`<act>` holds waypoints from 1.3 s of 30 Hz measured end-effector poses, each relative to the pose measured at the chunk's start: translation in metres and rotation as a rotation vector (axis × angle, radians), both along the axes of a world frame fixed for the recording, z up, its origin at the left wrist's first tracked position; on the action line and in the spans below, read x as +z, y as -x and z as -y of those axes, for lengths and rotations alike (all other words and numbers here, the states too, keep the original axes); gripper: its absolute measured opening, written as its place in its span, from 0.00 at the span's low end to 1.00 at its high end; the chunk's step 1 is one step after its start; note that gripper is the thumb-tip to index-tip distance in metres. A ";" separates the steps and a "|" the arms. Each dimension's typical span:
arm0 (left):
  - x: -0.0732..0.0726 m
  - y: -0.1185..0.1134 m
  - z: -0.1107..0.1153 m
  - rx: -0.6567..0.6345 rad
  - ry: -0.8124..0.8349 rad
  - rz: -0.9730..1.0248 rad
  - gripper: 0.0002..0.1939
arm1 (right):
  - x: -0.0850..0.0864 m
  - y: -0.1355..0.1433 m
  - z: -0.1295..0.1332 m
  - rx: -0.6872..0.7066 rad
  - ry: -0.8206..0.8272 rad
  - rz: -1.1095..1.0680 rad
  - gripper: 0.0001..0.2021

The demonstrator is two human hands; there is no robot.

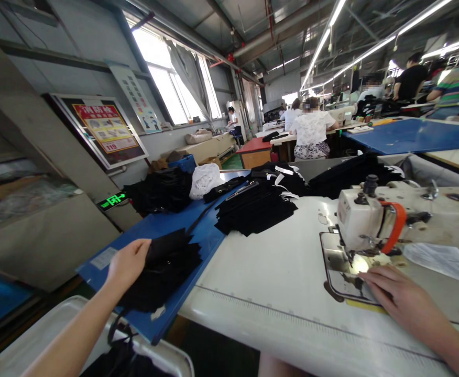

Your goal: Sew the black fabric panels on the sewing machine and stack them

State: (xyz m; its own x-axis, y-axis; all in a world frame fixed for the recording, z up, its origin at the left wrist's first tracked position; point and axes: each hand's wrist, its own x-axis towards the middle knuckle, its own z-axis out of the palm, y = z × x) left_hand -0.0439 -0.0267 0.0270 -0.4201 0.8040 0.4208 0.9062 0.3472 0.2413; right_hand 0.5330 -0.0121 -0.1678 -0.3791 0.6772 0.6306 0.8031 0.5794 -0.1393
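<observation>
My left hand (129, 262) is closed on the edge of a black fabric piece (168, 245), over a pile of black fabric (154, 285) on the blue table (135, 230). To the right, my right hand (398, 293) lies flat, fingers stretched toward the needle plate (337, 277) of a white sewing machine (359, 220). The machine's lamp lights the spot by the fingertips. I cannot make out any cloth beneath that hand. A larger stack of black pieces (257, 209) rests between the two hands, farther back, on the white sewing table (269, 277).
A white bin (170, 361) with black cloth stands below the left arm. Behind the stack are a white plastic bag (205, 181) and black bundles (162, 188). An orange guard (395, 228) sits on the machine. Farther off, people work at other machines near a blue tabletop (414, 136).
</observation>
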 end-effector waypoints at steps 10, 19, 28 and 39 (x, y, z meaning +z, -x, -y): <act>-0.045 -0.117 -0.011 -0.844 -0.298 -0.624 0.15 | 0.014 0.007 0.002 0.007 0.098 -0.028 0.15; -0.139 -0.277 -0.007 -1.319 -0.178 -0.191 0.17 | 0.029 -0.003 0.016 -0.071 0.147 -0.149 0.12; -0.174 -0.261 -0.041 -1.310 -0.087 -0.357 0.28 | 0.032 -0.109 0.020 -0.633 0.241 -0.187 0.12; -0.163 -0.303 -0.042 -1.368 0.084 -0.384 0.29 | 0.038 -0.108 0.006 -0.632 0.388 -0.322 0.09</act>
